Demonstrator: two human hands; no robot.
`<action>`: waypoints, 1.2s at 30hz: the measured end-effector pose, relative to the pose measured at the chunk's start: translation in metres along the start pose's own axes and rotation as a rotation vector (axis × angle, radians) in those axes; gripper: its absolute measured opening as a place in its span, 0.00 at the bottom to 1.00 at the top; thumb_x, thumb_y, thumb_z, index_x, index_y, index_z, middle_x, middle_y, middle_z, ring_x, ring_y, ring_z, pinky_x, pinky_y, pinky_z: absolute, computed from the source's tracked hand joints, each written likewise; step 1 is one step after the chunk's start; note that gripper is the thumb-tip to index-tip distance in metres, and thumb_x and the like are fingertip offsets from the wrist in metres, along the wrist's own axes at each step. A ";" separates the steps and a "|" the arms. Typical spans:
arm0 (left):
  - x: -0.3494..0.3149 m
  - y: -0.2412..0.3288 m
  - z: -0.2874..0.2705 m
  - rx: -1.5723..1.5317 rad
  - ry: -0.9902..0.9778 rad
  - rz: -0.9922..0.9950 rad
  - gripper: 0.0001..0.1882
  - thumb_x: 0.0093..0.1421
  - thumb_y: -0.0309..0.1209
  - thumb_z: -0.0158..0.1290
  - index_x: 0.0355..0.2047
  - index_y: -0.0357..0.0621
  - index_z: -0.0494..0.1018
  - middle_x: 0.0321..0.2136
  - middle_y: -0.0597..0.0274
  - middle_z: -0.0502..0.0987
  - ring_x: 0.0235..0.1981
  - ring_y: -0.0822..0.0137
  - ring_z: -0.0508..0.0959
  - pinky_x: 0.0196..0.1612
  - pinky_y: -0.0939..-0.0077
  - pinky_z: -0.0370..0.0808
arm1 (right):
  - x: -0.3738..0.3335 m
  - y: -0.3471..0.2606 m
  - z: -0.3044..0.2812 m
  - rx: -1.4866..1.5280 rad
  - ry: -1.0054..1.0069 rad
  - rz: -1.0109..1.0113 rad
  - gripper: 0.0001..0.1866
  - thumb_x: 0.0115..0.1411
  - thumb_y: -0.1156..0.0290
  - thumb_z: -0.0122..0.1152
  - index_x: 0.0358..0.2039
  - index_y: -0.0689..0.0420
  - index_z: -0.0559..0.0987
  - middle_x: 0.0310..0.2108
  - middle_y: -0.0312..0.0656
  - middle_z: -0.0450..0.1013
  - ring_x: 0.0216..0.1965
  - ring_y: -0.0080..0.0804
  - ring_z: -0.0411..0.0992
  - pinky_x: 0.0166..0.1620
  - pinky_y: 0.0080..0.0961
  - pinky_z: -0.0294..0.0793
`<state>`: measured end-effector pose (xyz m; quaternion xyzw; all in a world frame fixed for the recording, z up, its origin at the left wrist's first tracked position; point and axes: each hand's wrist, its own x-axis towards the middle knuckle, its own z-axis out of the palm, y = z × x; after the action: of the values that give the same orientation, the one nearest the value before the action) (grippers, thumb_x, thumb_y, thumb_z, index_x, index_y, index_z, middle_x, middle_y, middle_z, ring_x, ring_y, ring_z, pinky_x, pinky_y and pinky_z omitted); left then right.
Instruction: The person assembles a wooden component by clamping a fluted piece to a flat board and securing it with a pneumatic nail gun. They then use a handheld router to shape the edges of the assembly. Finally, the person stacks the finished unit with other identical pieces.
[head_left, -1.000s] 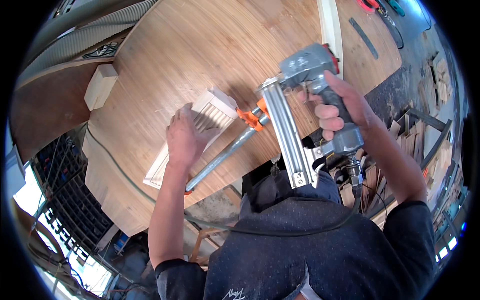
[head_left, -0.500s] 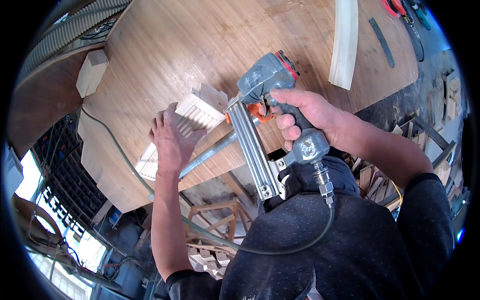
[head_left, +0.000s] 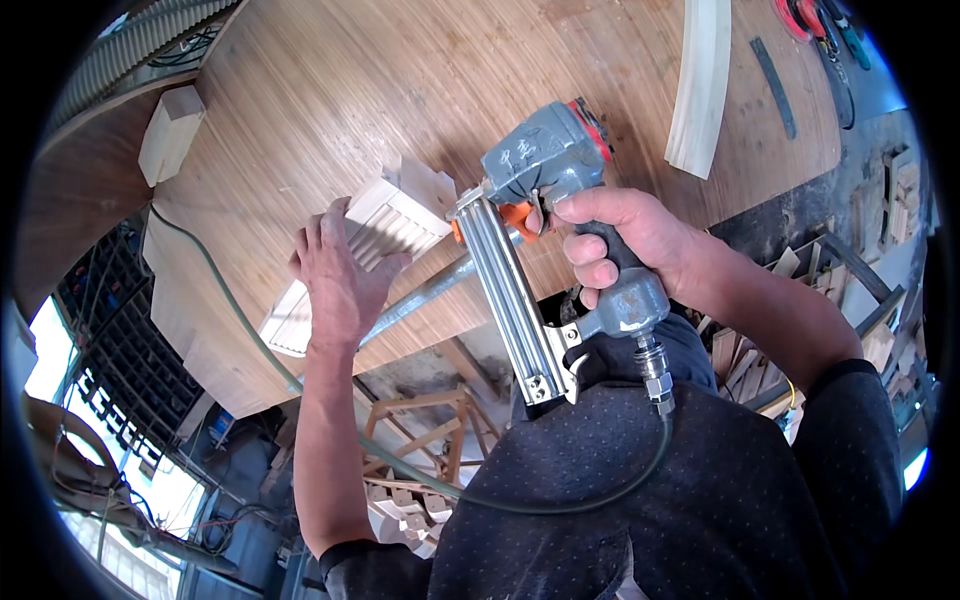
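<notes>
While the right hand (head_left: 620, 250) is wrapped around the handle of a grey nail gun (head_left: 545, 150), the left hand (head_left: 345, 280) is spread wide over a grooved pale wood piece (head_left: 400, 220), thumb well off the fingers; can't tell how hard it presses. Wood piece lies at a slant on the wood-grain worktop (head_left: 400, 90), near the edge on the person's side. Gun's nose sits just beside the piece's far end; contact or gap, can't tell. Silver magazine (head_left: 510, 300) slopes back toward the person's dark shirt (head_left: 640, 450). Can't tell if a finger is on the trigger. Green air hose (head_left: 560, 508) runs from the fitting under the handle, loops across the shirt and goes off left, behind the left forearm. Metal bar (head_left: 430, 295) lies beside the wood piece, orange fitting (head_left: 515, 215) partly hidden behind the gun. Also on the worktop: curved pale strip (head_left: 703, 90) and dark flat bar (head_left: 775, 85) to the right, wood block (head_left: 170, 135) over at far left. Scrap wood (head_left: 750, 360) is stacked past the right forearm.
</notes>
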<state>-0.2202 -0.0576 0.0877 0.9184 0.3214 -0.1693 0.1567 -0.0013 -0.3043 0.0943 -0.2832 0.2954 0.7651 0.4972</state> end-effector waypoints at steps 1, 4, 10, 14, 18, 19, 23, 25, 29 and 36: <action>0.001 0.000 0.000 0.002 0.005 0.001 0.50 0.44 0.41 0.75 0.66 0.45 0.64 0.55 0.51 0.71 0.61 0.46 0.66 0.66 0.48 0.57 | 0.001 0.000 -0.001 -0.009 -0.022 0.006 0.08 0.68 0.64 0.55 0.41 0.54 0.76 0.18 0.26 0.69 0.17 0.19 0.68 0.26 0.25 0.72; 0.000 -0.001 0.001 -0.011 0.003 -0.006 0.49 0.44 0.40 0.75 0.66 0.45 0.65 0.55 0.51 0.71 0.61 0.47 0.66 0.67 0.47 0.57 | 0.001 0.000 -0.001 -0.009 -0.001 0.016 0.07 0.66 0.67 0.54 0.41 0.54 0.76 0.19 0.27 0.70 0.18 0.19 0.69 0.27 0.27 0.73; 0.000 0.001 0.000 -0.018 0.022 -0.013 0.49 0.44 0.40 0.75 0.65 0.45 0.65 0.55 0.51 0.72 0.61 0.48 0.67 0.67 0.48 0.57 | 0.003 0.000 -0.005 -0.045 -0.006 0.021 0.04 0.64 0.69 0.54 0.38 0.53 0.74 0.19 0.28 0.68 0.17 0.21 0.67 0.31 0.32 0.73; 0.000 0.001 0.000 -0.017 0.012 -0.015 0.48 0.45 0.39 0.75 0.65 0.45 0.65 0.55 0.52 0.72 0.61 0.48 0.67 0.67 0.48 0.57 | 0.004 0.001 -0.006 -0.041 -0.013 0.020 0.03 0.64 0.69 0.54 0.37 0.53 0.74 0.19 0.28 0.68 0.18 0.22 0.66 0.32 0.33 0.73; 0.001 -0.001 0.000 -0.020 0.024 0.001 0.48 0.45 0.38 0.75 0.65 0.45 0.65 0.55 0.53 0.72 0.61 0.49 0.67 0.67 0.50 0.57 | 0.006 0.000 -0.012 -0.061 -0.059 0.003 0.03 0.63 0.69 0.55 0.36 0.53 0.74 0.20 0.28 0.68 0.18 0.22 0.67 0.33 0.34 0.74; 0.000 -0.002 0.001 -0.019 0.026 0.007 0.48 0.45 0.38 0.75 0.65 0.45 0.65 0.55 0.53 0.72 0.61 0.49 0.67 0.67 0.50 0.57 | 0.006 0.001 -0.011 -0.069 -0.057 0.000 0.03 0.63 0.69 0.55 0.37 0.53 0.74 0.20 0.28 0.68 0.18 0.22 0.67 0.33 0.34 0.74; 0.001 -0.003 0.003 -0.024 0.027 0.005 0.47 0.45 0.37 0.75 0.65 0.45 0.65 0.54 0.53 0.72 0.61 0.49 0.67 0.68 0.51 0.57 | 0.007 0.002 -0.010 -0.075 -0.056 -0.021 0.05 0.64 0.69 0.55 0.38 0.53 0.74 0.20 0.28 0.68 0.18 0.22 0.67 0.33 0.33 0.74; 0.000 -0.002 0.002 -0.025 0.029 0.011 0.47 0.46 0.37 0.74 0.65 0.45 0.65 0.54 0.53 0.72 0.61 0.49 0.67 0.68 0.50 0.56 | 0.007 0.003 -0.009 -0.070 -0.029 -0.028 0.05 0.64 0.69 0.55 0.39 0.54 0.74 0.20 0.28 0.68 0.18 0.22 0.67 0.33 0.33 0.74; 0.000 0.000 0.001 -0.023 0.009 -0.008 0.47 0.46 0.38 0.74 0.65 0.45 0.65 0.54 0.53 0.72 0.61 0.49 0.67 0.68 0.49 0.56 | 0.010 0.001 -0.012 -0.071 -0.061 -0.013 0.13 0.63 0.68 0.54 0.47 0.56 0.74 0.19 0.26 0.69 0.17 0.20 0.68 0.30 0.31 0.75; -0.001 -0.003 0.004 -0.033 0.027 0.008 0.49 0.43 0.39 0.76 0.65 0.45 0.66 0.55 0.54 0.72 0.60 0.48 0.67 0.66 0.48 0.56 | 0.004 -0.002 -0.008 -0.062 -0.075 0.005 0.06 0.65 0.70 0.53 0.41 0.54 0.74 0.20 0.26 0.68 0.18 0.20 0.66 0.30 0.30 0.72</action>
<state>-0.2235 -0.0569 0.0841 0.9191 0.3226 -0.1510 0.1683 0.0007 -0.3074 0.0858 -0.2687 0.2533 0.7851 0.4973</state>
